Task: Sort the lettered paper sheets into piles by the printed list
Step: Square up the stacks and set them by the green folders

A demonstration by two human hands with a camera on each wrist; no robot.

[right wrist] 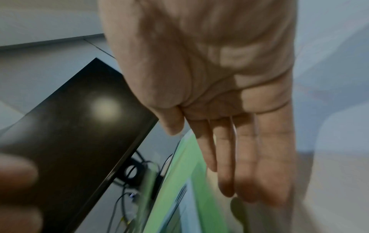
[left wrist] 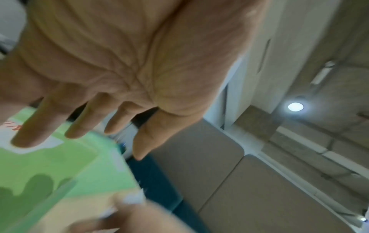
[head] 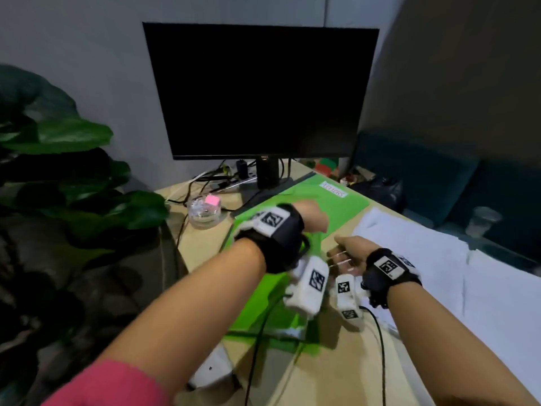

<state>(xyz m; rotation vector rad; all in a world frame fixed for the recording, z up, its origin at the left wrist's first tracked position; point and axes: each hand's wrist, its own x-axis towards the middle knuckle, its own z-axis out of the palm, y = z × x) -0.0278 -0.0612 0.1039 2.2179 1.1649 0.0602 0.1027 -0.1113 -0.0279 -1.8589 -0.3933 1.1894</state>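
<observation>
Here we see both hands raised over a light wooden desk point(head: 322, 382), neither one holding anything. The left hand point(head: 310, 215) hovers above a green folder point(head: 345, 206) that lies flat on the desk in front of a dark monitor point(head: 260, 89); in the left wrist view its fingers point(left wrist: 79, 124) are spread apart and nearly straight, palm facing down toward the folder. The right hand point(head: 348, 253) sits just beside it, lower and nearer to us, and the right wrist view shows its 4 fingers point(right wrist: 247, 157) extended and pressed side by side, thumb slightly away. A small white label point(head: 333, 189) with printed letters is stuck on the folder's far end; we cannot read it with certainty. The white paper sheets point(head: 424, 259) lie in a loose spread on the desk to the right of the folder, untouched by either hand; any lettering on them is not legible. To the left of the folder stands a clear glass jar point(head: 205, 213) with a pink cube on top, and beyond it a large-leaved plant point(head: 58, 136).
</observation>
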